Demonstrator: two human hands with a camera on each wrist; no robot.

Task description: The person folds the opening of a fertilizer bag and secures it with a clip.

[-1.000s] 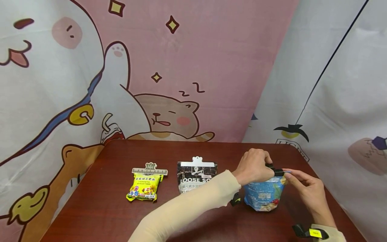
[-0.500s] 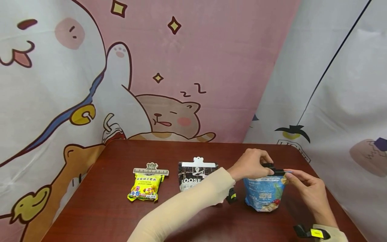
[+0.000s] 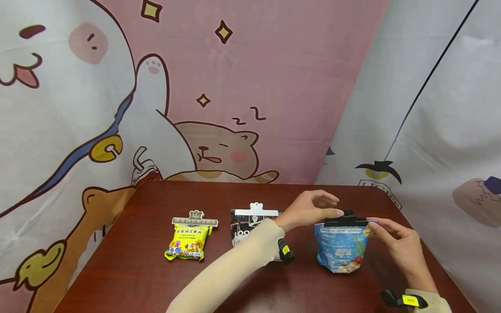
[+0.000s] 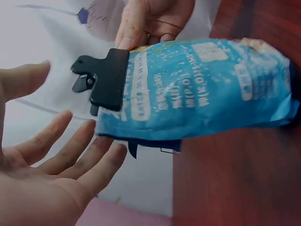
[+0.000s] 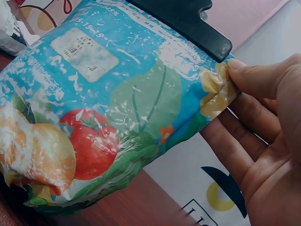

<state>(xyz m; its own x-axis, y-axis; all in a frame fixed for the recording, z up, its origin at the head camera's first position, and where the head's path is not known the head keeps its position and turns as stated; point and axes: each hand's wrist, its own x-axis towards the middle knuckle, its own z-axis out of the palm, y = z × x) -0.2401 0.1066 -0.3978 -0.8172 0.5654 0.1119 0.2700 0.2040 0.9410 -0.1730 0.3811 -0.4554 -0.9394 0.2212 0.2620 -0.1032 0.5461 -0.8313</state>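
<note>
A blue bag (image 3: 341,248) with fruit pictures stands at the table's right side. Across its top edge sits a black clip (image 4: 110,80). My right hand (image 3: 399,243) pinches the bag's upper right corner between thumb and fingers, close to the clip's end in the right wrist view. My left hand (image 3: 307,211) is just left of the clip, thumb and fingers spread apart. In the left wrist view nothing lies between its thumb and fingers; whether a fingertip touches the bag's edge I cannot tell.
A yellow packet (image 3: 188,241) with a metal clip (image 3: 194,221) lies at the table's left. A black bag (image 3: 244,228) with a white clip (image 3: 256,211) is mid-table, partly behind my left sleeve (image 3: 235,261). A printed cloth (image 3: 282,87) hangs behind the table (image 3: 129,261).
My left hand has let go of the black clip and drawn back to the left, its fingers opening. The clip stays on the blue bag. My right hand keeps its pinch.
</note>
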